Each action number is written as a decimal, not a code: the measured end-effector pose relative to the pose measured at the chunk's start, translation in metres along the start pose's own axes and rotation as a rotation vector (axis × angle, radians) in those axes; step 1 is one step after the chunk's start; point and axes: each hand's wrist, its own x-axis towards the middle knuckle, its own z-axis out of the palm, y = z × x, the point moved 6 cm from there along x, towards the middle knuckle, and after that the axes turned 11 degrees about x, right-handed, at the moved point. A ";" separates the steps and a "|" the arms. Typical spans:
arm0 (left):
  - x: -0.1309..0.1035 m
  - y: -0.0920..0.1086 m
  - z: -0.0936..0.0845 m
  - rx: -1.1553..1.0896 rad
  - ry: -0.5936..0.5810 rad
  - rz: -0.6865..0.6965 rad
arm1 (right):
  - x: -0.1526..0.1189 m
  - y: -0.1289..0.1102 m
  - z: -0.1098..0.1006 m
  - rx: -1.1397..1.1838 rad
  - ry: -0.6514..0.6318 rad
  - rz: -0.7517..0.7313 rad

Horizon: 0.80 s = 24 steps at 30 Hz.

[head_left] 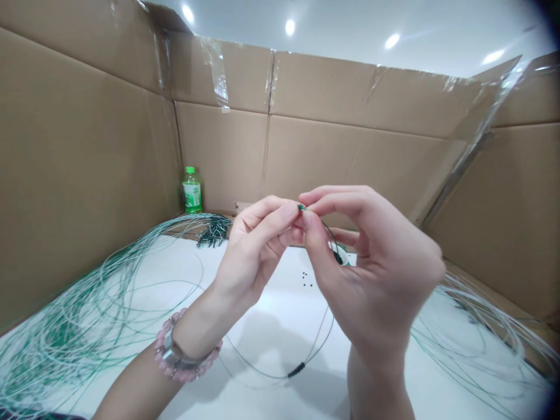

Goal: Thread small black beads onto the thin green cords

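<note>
Closely, the left hand (249, 254) and right hand (378, 265) pinch a green cord (301, 207).

Just the one view here, set on the person's head, facing forward and tipping slightly down over the white table (262, 402). The left hand (249, 254) and right hand (378, 262) loom close, right near the middle! Farther off, a cardboard wall (219, 146) spans the background, and up top it even catches the ceiling (341, 23).
</note>
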 end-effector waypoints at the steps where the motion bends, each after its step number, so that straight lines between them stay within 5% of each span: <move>1: 0.000 0.000 0.000 -0.009 0.004 0.004 | 0.000 -0.001 0.000 -0.013 0.004 0.002; 10: -0.001 0.000 -0.004 0.022 0.078 0.141 | 0.000 0.008 0.001 0.171 0.016 0.146; 24: 0.002 -0.004 0.000 -0.059 0.010 0.025 | 0.000 0.021 0.001 0.272 0.002 0.300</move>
